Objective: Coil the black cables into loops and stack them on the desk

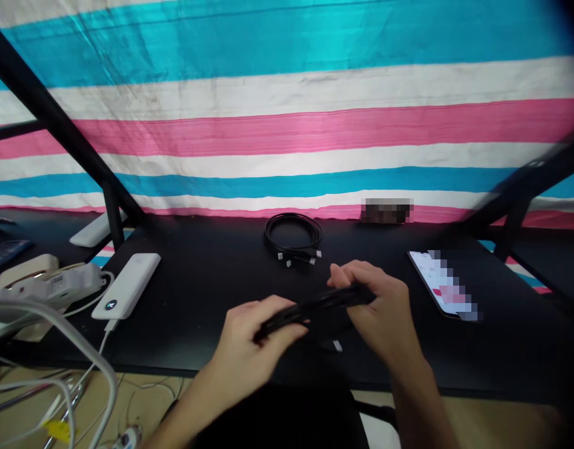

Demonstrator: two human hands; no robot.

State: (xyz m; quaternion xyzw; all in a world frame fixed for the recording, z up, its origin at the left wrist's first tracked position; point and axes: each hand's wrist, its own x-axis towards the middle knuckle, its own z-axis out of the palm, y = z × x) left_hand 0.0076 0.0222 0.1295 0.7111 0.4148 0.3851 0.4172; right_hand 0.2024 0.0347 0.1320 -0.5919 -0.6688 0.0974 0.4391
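Observation:
Between my two hands a bundled black cable (315,305) is held over the near part of the desk. My left hand (249,340) pinches its left end between thumb and fingers. At its right end, the fingers of my right hand (377,299) are closed around the loops. A pale connector (337,345) hangs just below the bundle. Beyond my hands lies another coiled black cable (293,215), its several light-coloured plugs pointing toward me.
A white power bank (128,285) with a plugged-in cord lies left, beside a white power strip (57,287). A phone (439,284) with its screen lit lies right. Black frame bars (76,137) slant up at both sides, before a striped sheet (287,131).

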